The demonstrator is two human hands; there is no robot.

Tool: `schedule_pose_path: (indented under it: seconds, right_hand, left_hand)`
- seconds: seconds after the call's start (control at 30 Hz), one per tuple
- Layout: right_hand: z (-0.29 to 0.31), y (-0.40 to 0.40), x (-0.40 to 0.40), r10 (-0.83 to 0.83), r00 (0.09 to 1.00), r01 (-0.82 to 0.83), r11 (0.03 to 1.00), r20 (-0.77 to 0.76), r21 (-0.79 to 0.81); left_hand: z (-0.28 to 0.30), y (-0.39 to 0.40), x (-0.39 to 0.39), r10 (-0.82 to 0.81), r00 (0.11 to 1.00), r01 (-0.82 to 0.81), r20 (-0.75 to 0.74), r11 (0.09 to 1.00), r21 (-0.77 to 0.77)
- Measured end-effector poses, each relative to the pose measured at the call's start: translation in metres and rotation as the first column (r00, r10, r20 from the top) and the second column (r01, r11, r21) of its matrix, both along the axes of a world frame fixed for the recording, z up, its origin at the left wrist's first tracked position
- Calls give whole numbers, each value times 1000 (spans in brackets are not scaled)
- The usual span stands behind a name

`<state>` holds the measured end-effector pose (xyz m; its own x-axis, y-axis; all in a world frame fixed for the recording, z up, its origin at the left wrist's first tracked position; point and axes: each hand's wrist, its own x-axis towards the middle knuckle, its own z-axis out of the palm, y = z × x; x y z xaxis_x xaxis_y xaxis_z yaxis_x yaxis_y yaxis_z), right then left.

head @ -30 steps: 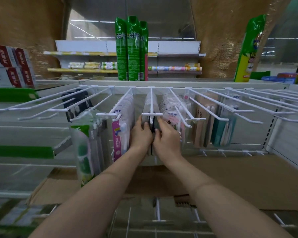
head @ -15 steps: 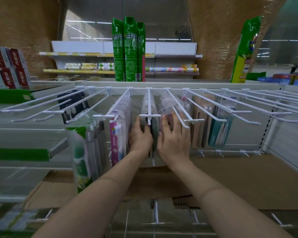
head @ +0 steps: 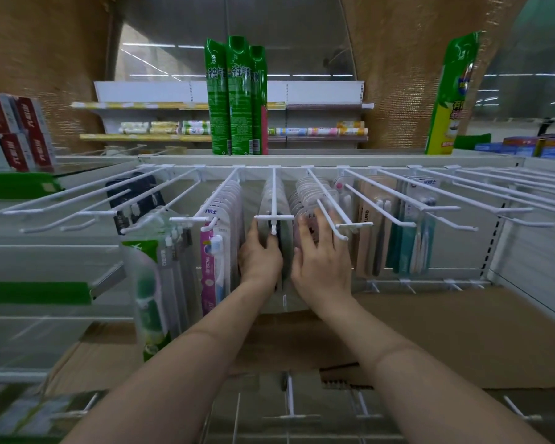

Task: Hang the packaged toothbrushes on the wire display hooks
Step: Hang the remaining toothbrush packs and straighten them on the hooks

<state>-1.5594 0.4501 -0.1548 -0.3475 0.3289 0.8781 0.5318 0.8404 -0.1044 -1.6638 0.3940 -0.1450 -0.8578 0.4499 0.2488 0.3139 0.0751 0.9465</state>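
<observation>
1. The left hand is curling its fingers round the front toothbrush packs hanging on the centre wire hook.
2. The right hand is lying with fingers spread and straight against the pink-printed packs on the neighbouring hook.
3. More packs are hanging left and right; green cans are standing on the shelf above.

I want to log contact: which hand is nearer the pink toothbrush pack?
Left. The left hand sits just right of the pink toothbrush pack; the right hand is farther right, beyond the centre hook.
</observation>
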Motion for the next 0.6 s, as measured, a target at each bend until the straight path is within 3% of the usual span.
schedule_pose_path:
  seconds: [0.4, 0.6]
  right_hand:
    - [-9, -26, 22, 21, 998, -17, 997, 58, -79]
    - [-16, -55, 49, -42, 993, 58, 988, 113, -144]
  left_hand:
    - [3, -37, 32, -58, 998, 56, -16, 994, -92]
    - [-6, -61, 50, -117, 992, 109, -43, 983, -150]
